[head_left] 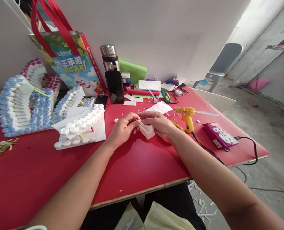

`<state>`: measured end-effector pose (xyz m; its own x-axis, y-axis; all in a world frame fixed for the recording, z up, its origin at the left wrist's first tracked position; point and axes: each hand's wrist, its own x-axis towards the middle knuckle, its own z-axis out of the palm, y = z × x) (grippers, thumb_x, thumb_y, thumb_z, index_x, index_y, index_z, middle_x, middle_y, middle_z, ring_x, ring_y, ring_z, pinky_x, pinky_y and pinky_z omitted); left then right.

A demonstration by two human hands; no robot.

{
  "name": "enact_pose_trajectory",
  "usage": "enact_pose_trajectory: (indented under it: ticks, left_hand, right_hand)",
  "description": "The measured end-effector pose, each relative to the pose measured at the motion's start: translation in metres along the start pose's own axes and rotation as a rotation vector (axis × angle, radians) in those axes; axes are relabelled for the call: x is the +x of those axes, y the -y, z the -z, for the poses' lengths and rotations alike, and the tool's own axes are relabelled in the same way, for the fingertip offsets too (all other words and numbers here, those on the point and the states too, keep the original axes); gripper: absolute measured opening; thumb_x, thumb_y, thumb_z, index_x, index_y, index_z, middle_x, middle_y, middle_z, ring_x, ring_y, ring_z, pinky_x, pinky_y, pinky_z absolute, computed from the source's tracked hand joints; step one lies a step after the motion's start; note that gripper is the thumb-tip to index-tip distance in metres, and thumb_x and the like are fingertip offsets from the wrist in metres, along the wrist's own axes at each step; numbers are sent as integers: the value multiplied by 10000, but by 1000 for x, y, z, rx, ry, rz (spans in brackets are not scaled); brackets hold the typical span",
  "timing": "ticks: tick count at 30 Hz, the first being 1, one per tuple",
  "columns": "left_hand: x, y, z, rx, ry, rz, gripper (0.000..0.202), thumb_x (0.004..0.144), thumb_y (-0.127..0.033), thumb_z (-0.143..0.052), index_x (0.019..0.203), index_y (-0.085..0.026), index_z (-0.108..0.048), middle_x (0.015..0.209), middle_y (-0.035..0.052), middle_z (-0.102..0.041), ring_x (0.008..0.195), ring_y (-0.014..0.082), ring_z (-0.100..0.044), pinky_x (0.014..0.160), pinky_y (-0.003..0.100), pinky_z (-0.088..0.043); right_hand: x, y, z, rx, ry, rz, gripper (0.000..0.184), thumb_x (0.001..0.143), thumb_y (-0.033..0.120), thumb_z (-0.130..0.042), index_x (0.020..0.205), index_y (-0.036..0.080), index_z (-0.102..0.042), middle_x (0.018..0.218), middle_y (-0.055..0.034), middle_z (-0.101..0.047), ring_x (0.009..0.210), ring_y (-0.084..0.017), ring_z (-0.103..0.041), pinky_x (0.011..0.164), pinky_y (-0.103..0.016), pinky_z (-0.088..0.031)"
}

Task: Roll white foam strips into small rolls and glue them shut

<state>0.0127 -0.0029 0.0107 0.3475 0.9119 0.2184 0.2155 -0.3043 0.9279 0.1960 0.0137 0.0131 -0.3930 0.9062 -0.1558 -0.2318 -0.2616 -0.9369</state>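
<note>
Both hands up front, over the red table (137, 169). Left hand (122, 129): thumb and fingertips pinched together at the upper-left corner of a thin white paper (148, 130). Right hand (159, 123): fingers closed on the same paper's upper-right side; fingertips of both hands meet. Paper hangs folded between them, pointed end down. Small white rosette (116, 120) just left of left hand. Flat white sheet (159, 108) lies behind right hand. Yellow glue gun (187, 117) to the right, then purple power strip (220, 135). White rosette model (84, 124) to the left; phone (114, 86) propped upright against flask (109, 52).
</note>
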Motion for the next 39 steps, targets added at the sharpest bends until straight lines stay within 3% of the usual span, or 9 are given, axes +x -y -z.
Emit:
enact_pose_trajectory:
  ticks: [3,8,14,21,26,28,35,39]
  left_hand:
    - [-1,-3,1,66,-66,-32,172,917,-380,-615,909,-209,-628,686,-32,-559,609,114,-507,625,238,-431]
    - [-4,-3,0,95,-118,-56,181,916,-379,-619,904,-200,-643,815,9,-663,718,138,-585,704,256,-478]
    - [-2,0,-1,-156,-171,-1,184,873,-359,-693,879,-184,-637,765,21,-679,692,135,-597,641,246,-458]
    - [0,2,-3,-225,-198,65,203,851,-362,-715,864,-173,-643,669,-6,-616,577,104,-516,594,244,-424]
    - [-1,3,-8,-89,-236,23,205,873,-373,-686,877,-172,-648,709,6,-645,587,112,-553,597,246,-443]
    - [-3,1,-10,17,-286,-20,188,898,-366,-654,890,-178,-647,724,10,-656,605,121,-574,607,248,-451]
    - [-7,-2,-10,443,-401,-206,164,949,-331,-569,934,-207,-674,799,41,-702,702,175,-641,729,295,-481]
    - [-8,0,-11,545,-352,-278,207,971,-276,-499,1016,-212,-690,926,79,-730,831,215,-680,799,321,-493]
  right_hand:
    - [-4,5,-1,17,42,-53,270,653,181,-771,923,170,-764,780,-27,-726,685,-147,-649,636,-252,-503]
    - [-6,4,-2,-24,182,-39,320,653,311,-861,926,177,-759,823,-24,-736,735,-162,-682,713,-281,-534]
    - [1,-7,-1,-103,42,109,374,636,424,-875,862,159,-736,812,-43,-741,665,-132,-637,584,-234,-474]
    - [0,-3,-5,-173,-42,90,295,676,393,-828,736,153,-668,706,-33,-694,571,-118,-586,528,-240,-434]
    - [-2,-11,-12,-549,-248,303,183,791,324,-685,713,169,-626,668,-28,-671,574,-126,-564,535,-251,-418]
    - [-5,-14,-15,-600,-285,374,145,811,295,-651,733,176,-626,672,-22,-668,592,-135,-584,564,-262,-444]
    - [-8,-10,-21,-325,-185,347,248,787,394,-725,765,163,-638,624,-3,-642,550,-124,-580,540,-256,-445]
    - [-9,-8,-23,-315,-195,335,281,791,432,-725,752,165,-646,614,-12,-649,549,-128,-579,528,-255,-431]
